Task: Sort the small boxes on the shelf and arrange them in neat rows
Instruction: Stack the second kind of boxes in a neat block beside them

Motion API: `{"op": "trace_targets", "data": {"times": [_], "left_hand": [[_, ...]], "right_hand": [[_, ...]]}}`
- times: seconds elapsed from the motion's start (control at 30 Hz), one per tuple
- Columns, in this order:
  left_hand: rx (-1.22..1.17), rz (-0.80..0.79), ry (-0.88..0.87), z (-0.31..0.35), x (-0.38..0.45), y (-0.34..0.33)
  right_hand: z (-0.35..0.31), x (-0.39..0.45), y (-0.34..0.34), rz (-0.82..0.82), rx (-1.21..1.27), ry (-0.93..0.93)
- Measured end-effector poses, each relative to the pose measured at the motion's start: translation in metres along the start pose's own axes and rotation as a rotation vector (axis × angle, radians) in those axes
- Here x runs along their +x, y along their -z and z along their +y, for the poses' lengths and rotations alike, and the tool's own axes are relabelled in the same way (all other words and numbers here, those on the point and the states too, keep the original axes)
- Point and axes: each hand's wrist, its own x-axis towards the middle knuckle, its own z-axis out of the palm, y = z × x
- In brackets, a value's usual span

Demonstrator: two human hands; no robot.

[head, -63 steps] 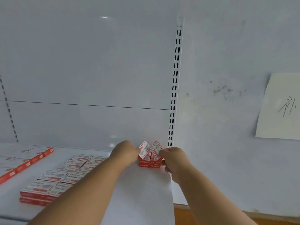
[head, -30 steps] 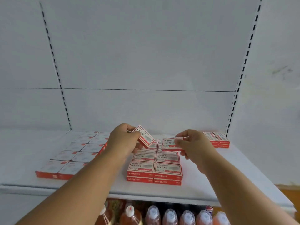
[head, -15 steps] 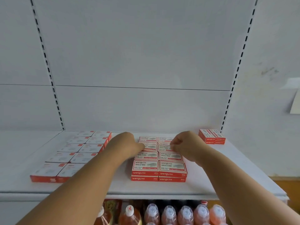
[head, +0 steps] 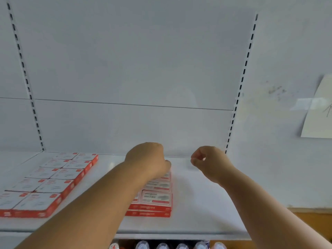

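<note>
Two bare hands hover over a white metal shelf [head: 197,203]. The left hand [head: 147,159] curls loosely above a stacked block of small red-and-white cardboard boxes [head: 156,196]; the right hand [head: 210,160] pinches nothing visible. The boxes look light, rigid and slightly slick, probably best gripped by their short sides.

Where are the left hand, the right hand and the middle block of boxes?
left hand [head: 147,159]: head view, back of the hand.
right hand [head: 209,159]: head view, curled knuckles.
middle block of boxes [head: 156,197]: head view, front box's top.
</note>
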Motion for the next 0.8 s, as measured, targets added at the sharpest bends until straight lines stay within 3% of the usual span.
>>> {"op": "trace_targets", "data": {"times": [0.23,0.37,0.53,0.8], "left_hand": [[-0.073,0.011,0.006,0.085,0.037,-0.025],[-0.033,-0.008,0.005,0.123,0.062,-0.045],[0.008,-0.157,0.112,0.146,0.083,-0.066],[-0.087,-0.199,0.233,0.152,0.081,-0.073]], "right_hand": [[0.082,0.033,0.054,0.016,-0.076,0.089],[0.109,0.051,0.065,-0.166,-0.071,0.115],[0.122,0.066,0.061,-0.386,-0.004,0.109],[0.139,0.072,0.056,-0.348,0.005,0.183]]}}
